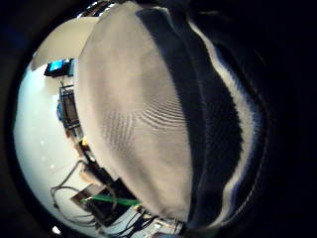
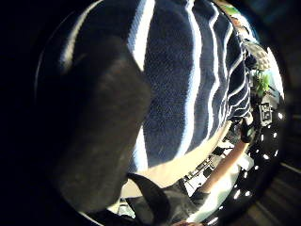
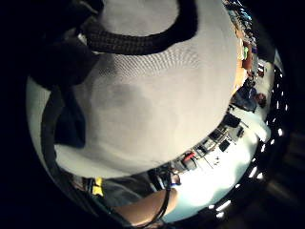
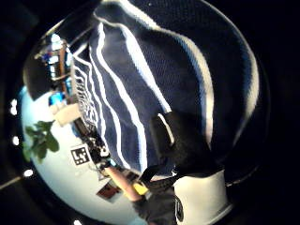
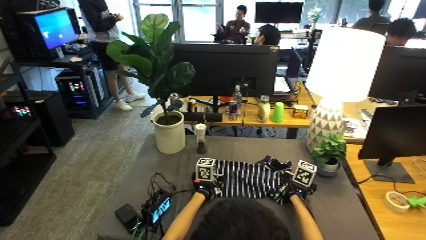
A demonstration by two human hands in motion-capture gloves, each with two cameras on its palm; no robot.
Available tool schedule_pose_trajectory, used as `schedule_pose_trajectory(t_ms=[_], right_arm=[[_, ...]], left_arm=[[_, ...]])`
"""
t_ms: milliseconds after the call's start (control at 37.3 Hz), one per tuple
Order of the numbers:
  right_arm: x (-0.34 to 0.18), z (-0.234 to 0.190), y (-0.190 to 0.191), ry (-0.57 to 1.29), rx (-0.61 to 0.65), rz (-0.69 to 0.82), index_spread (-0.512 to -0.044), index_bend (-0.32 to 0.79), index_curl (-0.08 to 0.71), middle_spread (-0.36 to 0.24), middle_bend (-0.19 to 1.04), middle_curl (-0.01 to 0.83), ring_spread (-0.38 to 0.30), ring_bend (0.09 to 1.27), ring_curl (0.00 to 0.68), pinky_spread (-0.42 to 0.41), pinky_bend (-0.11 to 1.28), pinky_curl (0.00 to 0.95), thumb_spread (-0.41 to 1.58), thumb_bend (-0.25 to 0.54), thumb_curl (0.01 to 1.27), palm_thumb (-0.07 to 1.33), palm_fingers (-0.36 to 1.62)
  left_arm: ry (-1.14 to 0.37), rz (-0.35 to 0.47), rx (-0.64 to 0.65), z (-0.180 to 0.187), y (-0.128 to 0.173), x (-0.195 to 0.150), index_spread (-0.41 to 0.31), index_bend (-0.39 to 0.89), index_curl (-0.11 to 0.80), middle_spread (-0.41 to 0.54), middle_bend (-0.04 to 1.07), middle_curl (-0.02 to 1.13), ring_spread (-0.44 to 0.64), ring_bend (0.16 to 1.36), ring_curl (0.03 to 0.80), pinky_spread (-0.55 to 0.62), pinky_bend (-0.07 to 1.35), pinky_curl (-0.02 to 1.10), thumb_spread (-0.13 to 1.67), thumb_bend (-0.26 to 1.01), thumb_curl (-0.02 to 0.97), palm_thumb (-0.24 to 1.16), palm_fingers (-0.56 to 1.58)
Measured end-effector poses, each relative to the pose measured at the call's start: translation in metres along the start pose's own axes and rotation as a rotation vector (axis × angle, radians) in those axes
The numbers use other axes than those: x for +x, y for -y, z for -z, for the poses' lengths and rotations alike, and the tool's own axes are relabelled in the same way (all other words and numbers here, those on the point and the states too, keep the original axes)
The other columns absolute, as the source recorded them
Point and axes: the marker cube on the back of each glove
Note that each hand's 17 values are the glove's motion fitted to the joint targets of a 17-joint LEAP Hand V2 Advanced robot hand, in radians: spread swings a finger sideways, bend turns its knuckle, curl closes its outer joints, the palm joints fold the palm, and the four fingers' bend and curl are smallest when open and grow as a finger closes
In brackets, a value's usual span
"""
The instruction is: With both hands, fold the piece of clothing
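Observation:
A navy garment with thin white stripes lies spread on the grey table, just ahead of the person. My left hand is at its near left corner and my right hand at its near right corner. In the left thumb side palm view the gloved thumb lies over the striped cloth, pinching it. A gloved fingertip likewise presses on the cloth in the right thumb side palm view. The little finger side views show the bare table and the cloth's edge.
A large plant in a white pot and a small bottle stand at the table's far left. A white lamp and a small potted plant stand at the right. A device with cables lies near my left forearm.

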Motion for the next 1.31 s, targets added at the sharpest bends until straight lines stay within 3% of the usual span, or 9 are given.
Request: schedule_pose_trajectory(t_ms=[107,268,509,643,777,884,1018,1152,1313], right_arm=[[-0.006,0.001,0.008,0.013,0.136,0.072,-0.287,0.02,0.136,0.055,0.28,0.426,0.115,0.52,0.392,0.171,0.81,0.425,1.13,-0.007,0.43,0.54,0.39],[-0.009,0.007,0.010,0.029,0.174,-0.001,-0.284,0.04,0.116,0.002,0.34,0.438,-0.013,0.62,0.400,0.006,0.81,0.410,1.13,0.049,0.44,0.71,0.69],[-0.021,0.015,0.012,0.184,0.068,-0.009,-0.262,0.05,0.118,-0.053,0.36,0.454,-0.160,0.75,0.450,-0.172,0.80,0.419,1.05,0.103,0.48,0.93,1.00],[-0.030,0.040,0.006,0.269,0.031,0.029,-0.247,0.14,0.171,-0.089,0.35,0.470,-0.198,0.78,0.477,-0.216,0.77,0.435,0.96,0.118,0.51,1.04,1.17],[-0.052,0.082,-0.012,0.277,0.152,0.088,-0.236,0.14,0.208,-0.110,0.36,0.482,-0.211,0.76,0.485,-0.232,0.76,0.448,0.85,0.079,0.53,1.08,1.19],[-0.094,0.116,-0.040,0.220,0.203,0.203,-0.228,0.15,0.233,-0.123,0.34,0.486,-0.220,0.74,0.484,-0.237,0.75,0.454,0.71,0.021,0.55,1.06,1.18],[-0.176,0.141,-0.023,0.097,0.346,0.247,-0.219,0.13,0.252,-0.133,0.33,0.492,-0.227,0.73,0.484,-0.242,0.75,0.460,0.60,-0.013,0.58,1.07,1.18],[-0.246,0.122,-0.078,-0.004,0.302,0.344,-0.216,0.12,0.260,-0.138,0.33,0.497,-0.231,0.72,0.487,-0.244,0.75,0.467,0.54,-0.024,0.60,1.08,1.18],[-0.318,0.049,-0.141,-0.070,0.131,0.457,-0.210,0.10,0.260,-0.143,0.34,0.509,-0.233,0.73,0.492,-0.250,0.76,0.473,0.50,-0.029,0.62,1.08,1.17]], left_arm=[[-0.012,-0.007,0.054,0.001,0.004,-0.001,-0.084,0.16,0.386,0.105,0.12,0.29,0.20,0.52,0.388,0.31,0.40,0.37,1.33,-0.03,0.265,0.09,0.09],[0.004,0.033,-0.042,0.005,0.001,0.000,-0.079,0.17,0.381,0.131,0.15,0.27,0.25,0.53,0.369,0.37,0.39,0.35,1.32,-0.02,0.246,0.07,0.09],[-0.019,0.024,-0.158,0.029,-0.007,-0.002,-0.089,0.17,0.375,0.138,0.15,0.26,0.26,0.54,0.355,0.35,0.41,0.35,1.29,-0.01,0.231,0.06,0.14],[-0.129,-0.020,-0.031,0.074,-0.021,-0.004,-0.079,0.14,0.363,0.124,0.17,0.26,0.19,0.58,0.355,0.26,0.43,0.36,1.29,0.00,0.232,0.10,0.25],[-0.148,-0.065,0.134,0.125,-0.038,-0.016,-0.069,0.12,0.342,0.101,0.18,0.28,0.14,0.60,0.360,0.18,0.46,0.37,1.29,-0.01,0.228,0.12,0.29],[-0.166,-0.040,0.308,0.160,-0.038,-0.038,-0.065,0.13,0.334,0.089,0.18,0.29,0.12,0.61,0.361,0.14,0.46,0.37,1.30,-0.01,0.224,0.12,0.32],[-0.258,-0.017,0.328,0.177,-0.037,-0.066,-0.062,0.10,0.312,0.063,0.19,0.30,0.08,0.63,0.360,0.09,0.48,0.37,1.31,-0.01,0.219,0.14,0.37],[-0.301,-0.011,0.378,0.189,-0.052,-0.088,-0.064,0.12,0.303,0.044,0.19,0.31,0.05,0.63,0.359,0.05,0.48,0.37,1.33,0.00,0.217,0.16,0.42],[-0.359,0.030,0.483,0.203,-0.083,-0.112,-0.072,0.19,0.337,0.008,0.18,0.33,0.03,0.56,0.340,0.04,0.41,0.35,1.36,0.00,0.214,0.18,0.50]])
